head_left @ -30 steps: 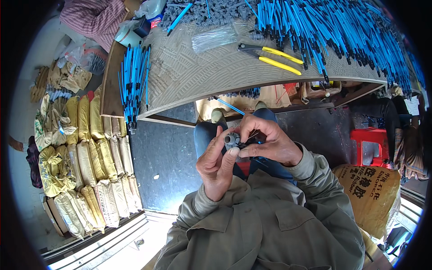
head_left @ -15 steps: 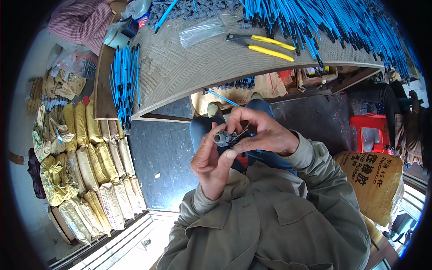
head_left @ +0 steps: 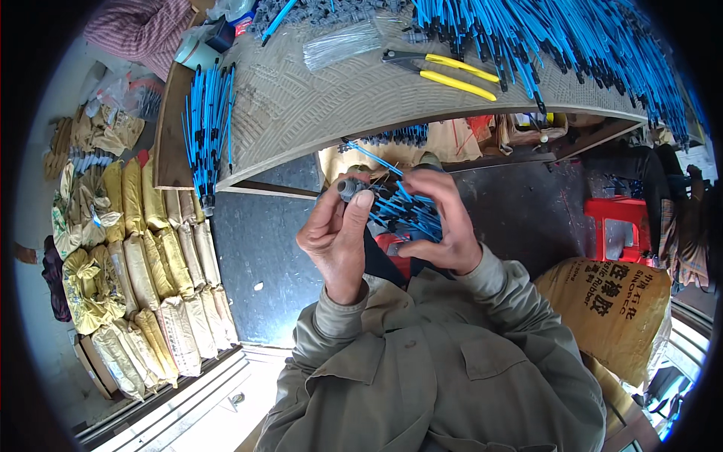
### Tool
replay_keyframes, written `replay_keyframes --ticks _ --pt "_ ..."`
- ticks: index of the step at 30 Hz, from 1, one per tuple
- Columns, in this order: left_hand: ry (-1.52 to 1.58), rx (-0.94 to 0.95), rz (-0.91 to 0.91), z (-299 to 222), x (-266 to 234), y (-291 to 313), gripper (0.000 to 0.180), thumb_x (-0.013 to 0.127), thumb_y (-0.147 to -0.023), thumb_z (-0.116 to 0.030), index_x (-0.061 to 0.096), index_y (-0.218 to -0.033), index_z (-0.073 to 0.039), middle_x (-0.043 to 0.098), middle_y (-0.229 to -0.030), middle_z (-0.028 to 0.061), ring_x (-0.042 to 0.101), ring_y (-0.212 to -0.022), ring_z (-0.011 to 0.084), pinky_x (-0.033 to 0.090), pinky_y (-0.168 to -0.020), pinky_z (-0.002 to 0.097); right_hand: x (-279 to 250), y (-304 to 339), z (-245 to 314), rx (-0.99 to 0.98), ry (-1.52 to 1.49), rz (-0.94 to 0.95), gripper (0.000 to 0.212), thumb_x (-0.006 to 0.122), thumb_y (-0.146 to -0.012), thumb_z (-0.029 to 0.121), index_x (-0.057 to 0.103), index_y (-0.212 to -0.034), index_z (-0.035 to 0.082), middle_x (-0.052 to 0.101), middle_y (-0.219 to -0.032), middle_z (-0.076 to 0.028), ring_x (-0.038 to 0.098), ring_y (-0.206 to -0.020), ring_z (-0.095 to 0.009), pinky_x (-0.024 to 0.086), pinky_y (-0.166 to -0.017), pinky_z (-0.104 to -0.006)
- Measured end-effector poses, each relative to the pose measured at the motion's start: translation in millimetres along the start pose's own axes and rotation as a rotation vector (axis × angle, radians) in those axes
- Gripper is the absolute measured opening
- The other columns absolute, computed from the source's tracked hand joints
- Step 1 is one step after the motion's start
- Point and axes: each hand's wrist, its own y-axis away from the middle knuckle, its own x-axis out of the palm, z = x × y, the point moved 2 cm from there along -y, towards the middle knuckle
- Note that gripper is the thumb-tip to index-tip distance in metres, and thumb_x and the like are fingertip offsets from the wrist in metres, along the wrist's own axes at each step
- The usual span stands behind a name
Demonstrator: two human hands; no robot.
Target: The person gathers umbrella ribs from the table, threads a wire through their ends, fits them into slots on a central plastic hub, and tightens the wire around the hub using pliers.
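A grey ribbed plastic fitting (head_left: pixel 349 188) with a round end sits between the thumb and fingers of my left hand (head_left: pixel 337 245), in front of my lap. To its right, my right hand (head_left: pixel 450 222) has its thumb and fingers spread apart around the near side of a bundle of thin blue rods with black parts (head_left: pixel 407 209). Nothing shows gripped in the right hand. The bundle lies over my knees, below the hands; whether the right fingers touch it I cannot tell.
Ahead stands a table (head_left: pixel 294 113) with yellow-handled cutters (head_left: pixel 452 75), a bundle of clear thin strips (head_left: pixel 343 45), grey fittings (head_left: pixel 331 11) and a large heap of blue rods (head_left: pixel 542 45). More blue rods (head_left: pixel 207 124) lie at its left corner. Filled sacks (head_left: pixel 143 271) line the left; a red stool (head_left: pixel 617 226) stands right.
My hands have drawn apart. The left hand moved left and up with the grey fitting; my right hand let go and opened. The blue bundle on my lap now shows between them.
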Motion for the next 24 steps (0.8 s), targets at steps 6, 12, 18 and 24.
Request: replay_keyframes --ticks 6,12,18,24 --pt "0.025 0.008 -0.047 1 12 1 0.024 0.068 -0.079 0.000 0.062 -0.101 0.007 0.062 -0.089 0.0021 0.050 -0.076 0.0044 0.040 -0.080 0.0184 15 8 17 -0.132 0.489 -0.152 0.061 0.084 -0.056 0.013 0.055 -0.110 0.007 0.047 -0.109 -0.012 0.050 -0.099 -0.024 0.040 -0.084 -0.0346" --pt "0.019 0.061 -0.044 7 16 0 0.023 0.070 -0.076 0.000 0.063 -0.097 0.008 0.058 -0.078 -0.0019 0.048 -0.073 0.0032 0.038 -0.086 0.0197 20 3 30 -0.199 0.743 -0.236 0.040 0.079 -0.057 0.004 0.060 -0.092 0.008 0.050 -0.088 -0.007 0.050 -0.082 -0.023 0.040 -0.068 -0.0344" --pt "0.054 0.032 -0.071 9 13 -1 0.022 0.071 -0.075 0.000 0.063 -0.094 0.008 0.055 -0.073 -0.0024 0.045 -0.069 0.0027 0.035 -0.096 0.0253 19 -6 38 -0.153 0.730 -0.149 0.031 0.073 -0.059 0.000 0.058 -0.084 0.009 0.052 -0.081 -0.005 0.052 -0.076 -0.023 0.037 -0.063 -0.0338" --pt "0.073 -0.035 -0.079 8 10 -1 0.019 0.070 -0.075 0.001 0.064 -0.092 0.007 0.056 -0.071 -0.0011 0.045 -0.067 0.0022 0.032 -0.103 0.0317 23 0 37 -0.258 0.685 -0.147 0.024 0.067 -0.060 -0.006 0.055 -0.078 0.006 0.060 -0.088 -0.008 0.057 -0.073 -0.025 0.043 -0.063 -0.0336"
